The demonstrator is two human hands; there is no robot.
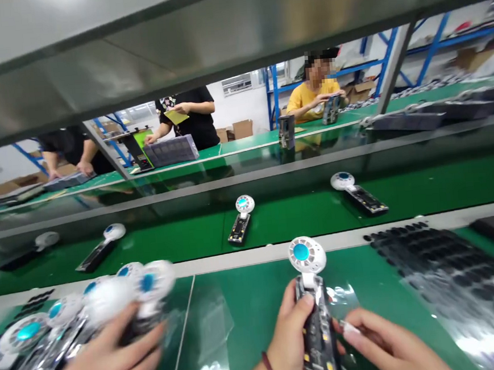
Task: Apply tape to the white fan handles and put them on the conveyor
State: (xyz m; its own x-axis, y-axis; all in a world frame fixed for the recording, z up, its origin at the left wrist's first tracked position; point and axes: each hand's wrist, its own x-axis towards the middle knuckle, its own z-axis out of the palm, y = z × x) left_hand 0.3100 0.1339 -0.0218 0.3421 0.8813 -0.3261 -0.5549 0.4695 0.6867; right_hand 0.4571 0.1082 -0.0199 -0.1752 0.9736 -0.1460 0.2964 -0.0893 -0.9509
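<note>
My left hand [286, 333], with a dark band at the wrist, grips a small handheld fan [318, 327]. The fan has a white round head with a blue centre and a dark, shiny body, and its head points away from me. Close by its right side, my right hand [383, 339] has thumb and fingers pinched together; what lies between them is too small to make out. Clear plastic film [343, 297] shows behind the fan, between my hands. A co-worker's blurred hand [115, 355] reaches over a cluster of similar fans [30, 333] at the left.
Several fans, one of them here [240, 222], lie on the green conveyor belt [292, 213]. Sheets of round black pieces [459, 276] are at the right. Co-workers handle boxes [171, 151] across the line. A metal shelf [176, 48] hangs overhead.
</note>
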